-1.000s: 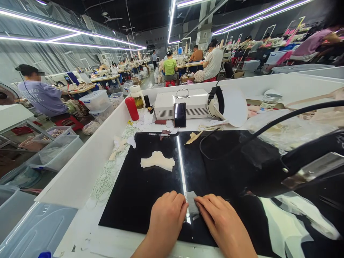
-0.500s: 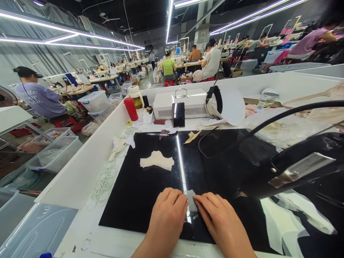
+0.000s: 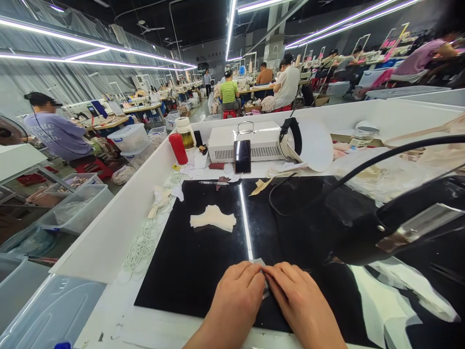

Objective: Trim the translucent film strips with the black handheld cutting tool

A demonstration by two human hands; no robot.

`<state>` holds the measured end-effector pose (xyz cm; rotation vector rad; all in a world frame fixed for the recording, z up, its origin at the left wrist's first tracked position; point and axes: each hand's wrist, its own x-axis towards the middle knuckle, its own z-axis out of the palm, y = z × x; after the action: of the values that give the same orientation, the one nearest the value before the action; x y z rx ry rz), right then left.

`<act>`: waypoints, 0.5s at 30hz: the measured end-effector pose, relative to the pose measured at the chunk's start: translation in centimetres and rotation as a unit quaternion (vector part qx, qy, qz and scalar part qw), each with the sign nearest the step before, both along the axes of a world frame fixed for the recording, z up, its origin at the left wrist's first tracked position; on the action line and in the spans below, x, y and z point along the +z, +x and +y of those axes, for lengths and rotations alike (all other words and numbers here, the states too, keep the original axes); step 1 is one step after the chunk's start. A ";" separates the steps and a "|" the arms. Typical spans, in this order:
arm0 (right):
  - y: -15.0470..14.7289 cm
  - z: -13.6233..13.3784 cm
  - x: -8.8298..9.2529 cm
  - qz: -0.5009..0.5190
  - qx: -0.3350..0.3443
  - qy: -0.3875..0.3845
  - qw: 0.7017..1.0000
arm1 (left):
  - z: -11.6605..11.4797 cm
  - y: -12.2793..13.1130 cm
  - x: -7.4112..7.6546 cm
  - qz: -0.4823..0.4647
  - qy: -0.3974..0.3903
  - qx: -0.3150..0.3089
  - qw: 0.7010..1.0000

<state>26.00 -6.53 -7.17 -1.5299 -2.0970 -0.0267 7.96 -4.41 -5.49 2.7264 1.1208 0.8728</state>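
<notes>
Over the near part of the black work mat (image 3: 196, 271), my left hand (image 3: 238, 295) and my right hand (image 3: 300, 298) sit close together, fingertips almost touching. A small translucent whitish piece (image 3: 259, 261), thin like film or fabric, lies between them. The fingers of both hands are bent and pressed together on it, one hand at each side. Most of the piece is hidden under the fingers. Farther up the mat rests a cream cut fabric piece (image 3: 213, 218), apart from my hands.
A black arm-like device (image 3: 363, 232) with a cable reaches in from the right. Pale cut pieces (image 3: 381, 295) lie below it. Behind the mat stand a phone (image 3: 242, 156), a white vented box (image 3: 221, 140) and a red cup (image 3: 178, 149). Pale cord (image 3: 141, 247) lies along the left wall.
My left hand has moved right, closing the gap to my right hand and covering more of the translucent piece. My right hand has stayed nearly in place.
</notes>
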 end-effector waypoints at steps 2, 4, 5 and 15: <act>0.1 0.0 -0.1 -0.002 0.002 -0.002 1.000 | 0.0 0.1 0.0 0.000 0.001 0.000 1.000; 0.1 0.0 -0.1 -0.002 0.003 0.000 1.000 | 0.0 0.1 0.0 0.002 0.003 -0.001 1.000; 0.1 0.0 -0.2 -0.001 0.003 0.001 1.000 | 0.0 0.1 0.0 0.002 0.004 -0.002 1.000; 1.7 -0.9 1.3 0.059 0.014 0.082 0.995 | -0.1 0.2 0.1 -0.004 0.012 0.011 1.000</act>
<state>27.73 -7.45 -5.82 -1.3721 -1.9707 -0.0945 8.15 -4.50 -5.40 2.7313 1.1478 0.9048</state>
